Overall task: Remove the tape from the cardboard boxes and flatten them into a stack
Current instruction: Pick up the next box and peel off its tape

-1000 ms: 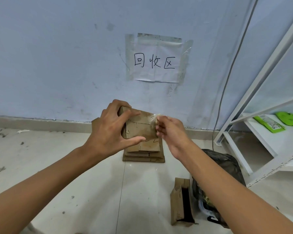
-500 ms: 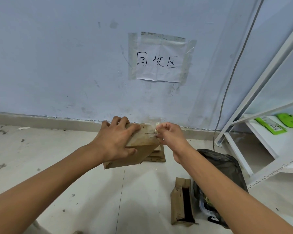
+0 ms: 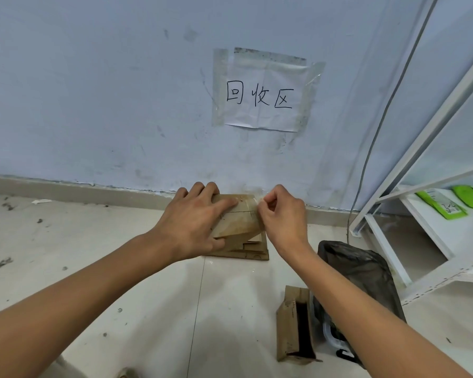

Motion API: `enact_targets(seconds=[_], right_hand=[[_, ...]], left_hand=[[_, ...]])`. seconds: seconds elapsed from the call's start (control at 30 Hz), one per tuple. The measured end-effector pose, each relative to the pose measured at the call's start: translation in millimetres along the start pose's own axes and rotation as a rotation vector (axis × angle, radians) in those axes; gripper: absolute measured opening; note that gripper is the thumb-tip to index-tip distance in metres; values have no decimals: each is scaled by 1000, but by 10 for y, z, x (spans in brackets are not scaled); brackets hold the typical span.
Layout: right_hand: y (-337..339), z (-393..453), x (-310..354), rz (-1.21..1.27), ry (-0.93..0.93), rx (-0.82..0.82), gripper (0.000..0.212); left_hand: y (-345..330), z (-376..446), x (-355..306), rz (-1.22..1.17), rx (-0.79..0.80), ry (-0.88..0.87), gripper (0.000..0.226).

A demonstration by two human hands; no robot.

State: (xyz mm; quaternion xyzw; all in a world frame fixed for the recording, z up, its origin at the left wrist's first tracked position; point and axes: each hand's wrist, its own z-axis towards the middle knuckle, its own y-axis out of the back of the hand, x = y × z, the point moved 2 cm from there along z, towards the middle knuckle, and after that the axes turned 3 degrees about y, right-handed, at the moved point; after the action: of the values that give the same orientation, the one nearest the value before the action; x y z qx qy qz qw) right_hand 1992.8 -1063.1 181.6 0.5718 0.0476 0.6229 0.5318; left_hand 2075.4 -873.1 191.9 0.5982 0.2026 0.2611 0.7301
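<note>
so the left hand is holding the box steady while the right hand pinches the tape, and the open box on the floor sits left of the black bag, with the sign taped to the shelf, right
Not quite. The head view shows the sign taped to the wall, not the shelf. The rest holds: the left hand steadies the box, the right hand pinches the tape, and the open box sits left of the black bag.

Both forearms are bare right up to the frame edge, no sleeves showing, left grip (image 3: 194,222) and right grip (image 3: 283,214) ungloved, short nails, fabric scrap at 7 o'clock.

A handwritten paper sign (image 3: 262,96) is taped to the wall; a dark bag (image 3: 363,271) sits beside white shelving (image 3: 421,148).
</note>
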Motion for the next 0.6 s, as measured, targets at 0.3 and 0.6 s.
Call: enact_targets(seconds=[0.3,0.6], right_hand=[[38,40,-25,31,158,26,24],[0,20,13,313,33,30,15]], left_hand=[[-43,-2,24,-48,-9,15,87],[-20,-6,-10,-169,-80,78,83]])
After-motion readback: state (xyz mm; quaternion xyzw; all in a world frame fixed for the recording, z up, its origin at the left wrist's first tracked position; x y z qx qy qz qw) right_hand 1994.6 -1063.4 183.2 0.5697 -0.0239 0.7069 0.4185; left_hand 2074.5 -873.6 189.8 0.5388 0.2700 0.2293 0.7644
